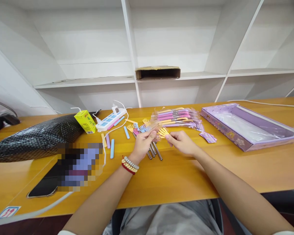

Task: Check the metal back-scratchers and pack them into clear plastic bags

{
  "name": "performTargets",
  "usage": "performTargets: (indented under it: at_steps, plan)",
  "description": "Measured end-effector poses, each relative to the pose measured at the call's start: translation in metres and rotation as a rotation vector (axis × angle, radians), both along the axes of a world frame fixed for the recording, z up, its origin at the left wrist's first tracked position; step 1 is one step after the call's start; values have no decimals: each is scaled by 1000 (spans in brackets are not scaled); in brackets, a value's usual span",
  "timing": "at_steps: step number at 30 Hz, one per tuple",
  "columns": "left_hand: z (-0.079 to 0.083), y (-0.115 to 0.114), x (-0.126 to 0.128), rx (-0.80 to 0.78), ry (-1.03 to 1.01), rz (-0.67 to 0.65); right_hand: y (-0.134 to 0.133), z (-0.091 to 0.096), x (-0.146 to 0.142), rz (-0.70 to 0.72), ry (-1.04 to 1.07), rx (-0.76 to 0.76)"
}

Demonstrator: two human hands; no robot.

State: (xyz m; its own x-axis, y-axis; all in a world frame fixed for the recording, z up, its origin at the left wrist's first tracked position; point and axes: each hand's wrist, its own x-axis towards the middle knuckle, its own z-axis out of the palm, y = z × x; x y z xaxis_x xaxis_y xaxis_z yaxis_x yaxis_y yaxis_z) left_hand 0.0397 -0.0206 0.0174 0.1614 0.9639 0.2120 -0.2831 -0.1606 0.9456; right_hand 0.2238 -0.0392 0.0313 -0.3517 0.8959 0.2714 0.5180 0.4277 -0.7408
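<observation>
Several clear wrappers (pixel 189 115) hold colored sticks (pixel 170 115); one purple box (pixel 224 132) holds film (pixel 245 125).

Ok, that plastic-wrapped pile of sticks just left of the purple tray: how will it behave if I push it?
The wrapped pile would probably slide and fan out, since it looks like separate packets stacked loosely. Its shiny clear film may make it slippery. Each packet likely feels fairly stiff, as the sticks inside look straight.
</observation>
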Motion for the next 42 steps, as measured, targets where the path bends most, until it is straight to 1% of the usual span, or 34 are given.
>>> performTargets:
  at_steps: [3,7,10,13,19,24,28,35,42]
  plan:
    - [2,-2,1,-46,-112,-63,0,-1,0,-24,11,27]
    - [5,-6,3,-113,-217,-137,1,-2,0,-23,73,8]
    - [5,-9,4,-120,-212,-201,2,-3,2,-4,99,-16]
    - [5,-10,4,-117,-165,-245,3,-3,2,-4,88,-14]
    - [5,-10,3,-93,-87,-244,3,-3,1,-49,-6,9]
    - [6,-9,2,-84,-150,-173,2,-2,-1,-40,-48,17]
    - [7,-9,2,-97,-173,-149,1,-2,-1,-14,-56,30]
    - [7,-8,1,-151,-214,-172,3,-3,1,-79,-43,72]
    - [10,-7,-3,-167,-302,-161,2,-2,2,-73,-68,96]
